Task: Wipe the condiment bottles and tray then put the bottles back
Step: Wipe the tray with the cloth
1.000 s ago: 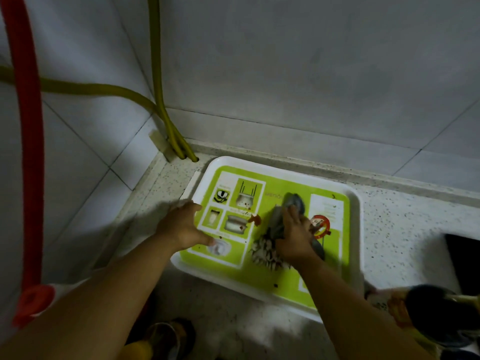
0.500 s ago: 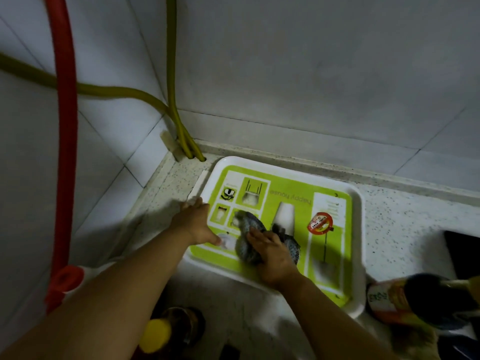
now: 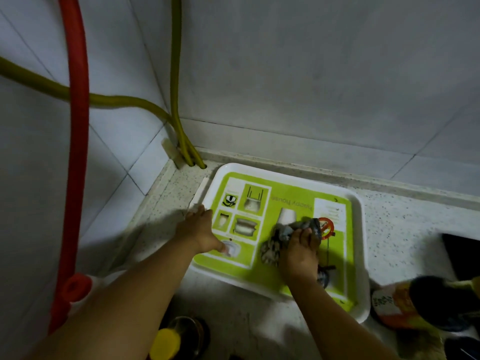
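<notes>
A white tray (image 3: pixel 359 229) with a green printed face lies on the speckled counter in the corner. My left hand (image 3: pixel 200 231) grips the tray's left rim, thumb on the green face. My right hand (image 3: pixel 298 253) presses a crumpled grey patterned cloth (image 3: pixel 291 229) onto the tray's middle right. No bottles stand on the tray. A dark bottle with a colourful label (image 3: pixel 420 302) lies off the tray's right front corner. A bottle with a yellow cap (image 3: pixel 166 344) stands near the bottom edge, under my left forearm.
Tiled walls close the corner behind and left of the tray. Yellow hoses (image 3: pixel 179 120) run down into the counter corner, and a red hose (image 3: pixel 78 141) hangs at the left. A dark object (image 3: pixel 462 255) sits at the right edge.
My right hand has swept the cloth from the tray's left middle over to its middle right. My left hand has kept its hold on the left rim.
</notes>
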Demonstrator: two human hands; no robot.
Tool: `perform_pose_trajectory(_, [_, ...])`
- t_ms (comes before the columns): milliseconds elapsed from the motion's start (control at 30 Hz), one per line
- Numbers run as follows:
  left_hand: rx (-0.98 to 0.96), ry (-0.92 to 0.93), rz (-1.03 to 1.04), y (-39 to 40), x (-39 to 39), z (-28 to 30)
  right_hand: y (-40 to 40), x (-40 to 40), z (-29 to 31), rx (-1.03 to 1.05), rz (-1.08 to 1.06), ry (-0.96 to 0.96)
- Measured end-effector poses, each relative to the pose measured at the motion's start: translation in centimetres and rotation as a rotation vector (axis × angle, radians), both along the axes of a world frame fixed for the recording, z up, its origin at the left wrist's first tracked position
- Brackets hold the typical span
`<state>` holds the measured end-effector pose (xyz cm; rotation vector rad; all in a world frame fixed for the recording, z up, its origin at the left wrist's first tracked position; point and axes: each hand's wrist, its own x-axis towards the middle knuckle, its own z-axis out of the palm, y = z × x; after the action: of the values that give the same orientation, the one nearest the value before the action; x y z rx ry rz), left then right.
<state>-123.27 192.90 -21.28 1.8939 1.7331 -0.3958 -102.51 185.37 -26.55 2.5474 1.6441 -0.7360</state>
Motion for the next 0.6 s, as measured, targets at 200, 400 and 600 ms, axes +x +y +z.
perform_pose_trajectory(200, [0.057,0.020,0.067,-0.5,0.1,-0.6,6.2,-3.6,-0.9,0.076,0.209,0.009])
perform_pose_trajectory(400, [0.072,0.050,0.074,-0.1,-0.1,-1.0,10.5,-6.6,-0.8,0.154,0.277,0.061])
perform_pose_trajectory(600, [0.042,0.006,0.137,0.2,-0.3,-0.9,12.4,-6.8,-1.4,0.228,0.339,0.073])
